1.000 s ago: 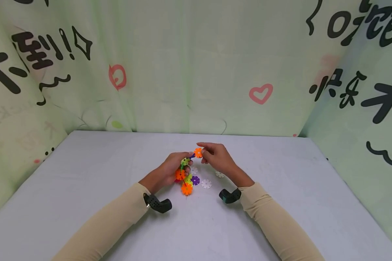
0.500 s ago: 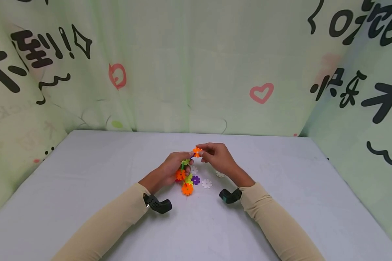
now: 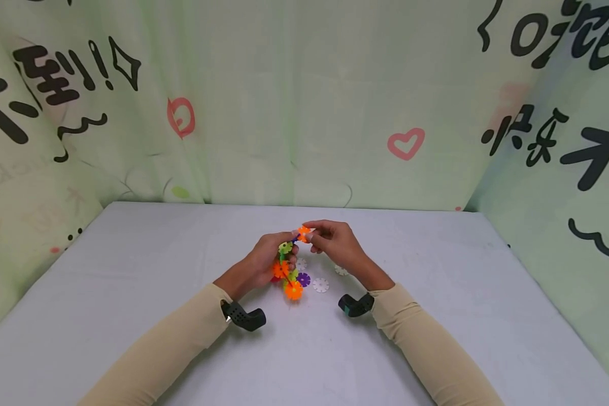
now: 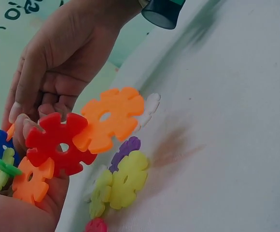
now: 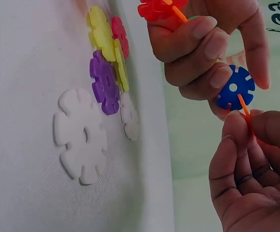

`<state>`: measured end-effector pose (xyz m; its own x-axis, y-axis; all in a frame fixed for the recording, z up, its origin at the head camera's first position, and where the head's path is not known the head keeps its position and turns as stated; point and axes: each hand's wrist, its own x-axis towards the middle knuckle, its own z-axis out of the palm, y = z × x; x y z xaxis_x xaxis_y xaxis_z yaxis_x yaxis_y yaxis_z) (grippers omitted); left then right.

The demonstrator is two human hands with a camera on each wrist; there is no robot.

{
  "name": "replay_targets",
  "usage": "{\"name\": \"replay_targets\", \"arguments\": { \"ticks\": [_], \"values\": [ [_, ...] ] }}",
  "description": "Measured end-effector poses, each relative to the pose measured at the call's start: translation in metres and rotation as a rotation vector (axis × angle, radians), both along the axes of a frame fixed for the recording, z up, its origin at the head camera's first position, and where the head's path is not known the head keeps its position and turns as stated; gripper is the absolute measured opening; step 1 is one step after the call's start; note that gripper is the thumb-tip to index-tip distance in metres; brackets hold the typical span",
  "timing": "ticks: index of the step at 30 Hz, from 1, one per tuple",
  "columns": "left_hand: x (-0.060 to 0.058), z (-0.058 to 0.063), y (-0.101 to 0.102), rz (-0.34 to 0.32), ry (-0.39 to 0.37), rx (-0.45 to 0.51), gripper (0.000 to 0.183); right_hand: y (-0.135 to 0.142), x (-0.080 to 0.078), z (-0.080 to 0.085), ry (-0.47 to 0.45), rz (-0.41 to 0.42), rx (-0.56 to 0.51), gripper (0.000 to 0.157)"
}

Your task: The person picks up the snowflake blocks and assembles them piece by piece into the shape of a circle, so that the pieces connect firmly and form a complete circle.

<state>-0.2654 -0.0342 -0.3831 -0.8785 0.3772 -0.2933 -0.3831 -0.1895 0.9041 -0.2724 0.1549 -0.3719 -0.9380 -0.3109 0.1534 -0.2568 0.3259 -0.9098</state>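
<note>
A chain of slotted, flower-shaped plastic discs hangs from my left hand (image 3: 261,260), whose fingers curl round its middle. In the left wrist view an orange disc (image 4: 123,113) is at its low end, joined to a red disc (image 4: 48,150); another orange disc (image 4: 41,176), a green disc (image 4: 5,166) and a yellow-green one follow. At the upper end is a blue disc (image 5: 244,79), slots showing. My right hand (image 3: 337,243) pinches an orange disc (image 3: 303,233) between thumb and fingertips, its edge right at a slot of the blue disc.
Below the hands, loose discs lie on the white table (image 3: 182,242): a purple disc (image 3: 303,279), a white disc (image 5: 72,125), a yellow disc (image 4: 133,179) and a pink-red disc (image 4: 96,225). Another white disc (image 3: 341,270) is beside the right wrist. Printed curtains (image 3: 284,113) surround the table.
The right hand's orange disc has shifted slightly left and up, closer to the left hand's fingertips. The low end of the chain has risen a little. The loose discs stay put.
</note>
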Motion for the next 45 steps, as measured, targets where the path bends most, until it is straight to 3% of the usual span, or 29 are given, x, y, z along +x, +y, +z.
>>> {"name": "replay_targets", "arguments": {
  "ticks": [5, 13, 21, 26, 33, 45],
  "values": [
    [-0.001, -0.001, 0.001, 0.024, 0.006, -0.068, 0.042, 0.000, 0.000, 0.001, -0.006, -0.005, 0.017, 0.033],
    [-0.003, 0.001, 0.001, 0.071, -0.035, -0.075, 0.038, 0.002, -0.004, -0.006, -0.099, -0.126, 0.091, 0.031],
    [-0.006, -0.001, -0.004, 0.127, -0.065, -0.043, 0.035, -0.005, -0.001, -0.013, -0.009, 0.067, 0.433, 0.026],
    [-0.008, -0.002, -0.003, 0.137, -0.072, -0.035, 0.037, -0.011, 0.001, -0.010, -0.010, 0.131, 0.473, 0.029],
    [-0.009, -0.001, -0.005, 0.157, -0.085, -0.046, 0.037, -0.015, -0.001, -0.010, -0.011, 0.146, 0.505, 0.029],
    [-0.008, -0.007, -0.006, 0.121, -0.036, -0.035, 0.035, -0.014, -0.003, -0.008, -0.057, 0.176, 0.583, 0.025]
  ]
}}
